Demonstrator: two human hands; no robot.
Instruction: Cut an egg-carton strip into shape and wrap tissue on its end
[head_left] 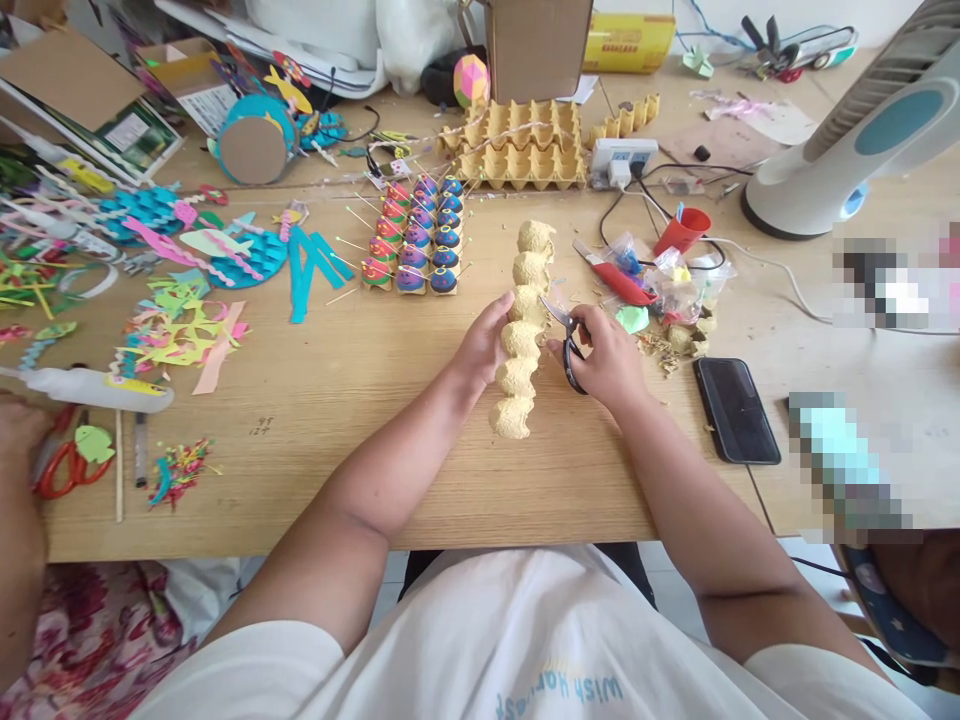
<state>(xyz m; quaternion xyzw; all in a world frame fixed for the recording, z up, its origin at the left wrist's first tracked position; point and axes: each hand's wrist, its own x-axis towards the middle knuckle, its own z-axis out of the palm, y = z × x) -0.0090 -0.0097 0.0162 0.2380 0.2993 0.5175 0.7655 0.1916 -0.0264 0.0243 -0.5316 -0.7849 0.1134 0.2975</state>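
Note:
My left hand (484,345) grips the left side of a long strip of egg carton (519,340), a row of several tan pulp cups with their domes facing up. In my right hand (606,360) is a pair of scissors (571,350) with dark handles, my fingers through the loops. Its blade tips touch the strip's right edge near the middle; how far the blades are apart is hard to make out. Behind the strip stand rows of painted egg-carton caterpillars (414,235) in red, purple and blue, with thin feelers sticking out.
Uncut egg trays (517,140) lie at the back. To the right are a red cup (681,230), a red-handled knife (622,280), carton scraps (686,335), a phone (737,410) and a fan (795,190). Paper cuttings (184,335), a glue bottle (97,388) and another person's arm (19,520) are at left.

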